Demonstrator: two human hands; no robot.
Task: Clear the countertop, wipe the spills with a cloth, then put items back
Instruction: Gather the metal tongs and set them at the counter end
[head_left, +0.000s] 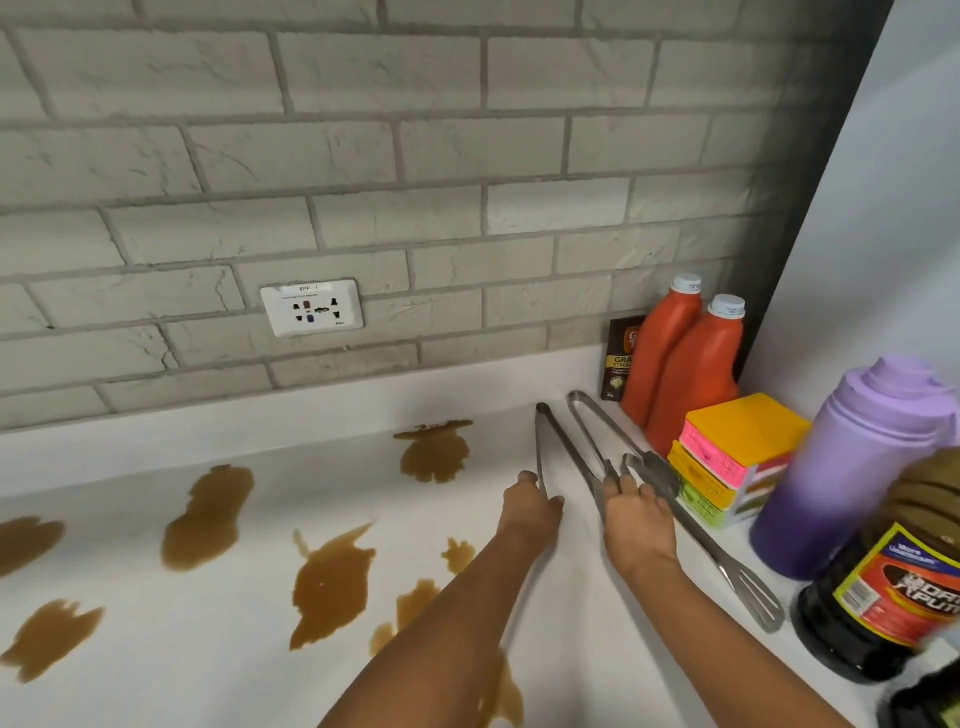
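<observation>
White surface (182, 675) runs L to R under a grey brick wall (311, 156); its back edge turns up into a low white lip along the bricks. L and mid part carries only brown spills (208, 517), approx nine patches, w/ bare white strips between them. Wall socket (310, 307) above the lip, label reads "8PP-1". Both forearms reach in from bottom centre. Left hand (532, 506), fingers curled, pinches one thin arm of the tongs (558, 447), which lie on the surface just R of the far spill. Right hand (636, 519) rests w/ fingers bent on a second pair of tongs (727, 561), slotted end pointing to the near R; can't tell if it grips or only touches. R end is crowded against a pale side wall: brown box (621, 358) reading "GRA… STRON…", two orange bottles (685, 374) w/ white caps, a stack of coloured sponges (727, 457), purple flask (852, 467), dark jar (883, 587) w/ red label, print partly blurred.
</observation>
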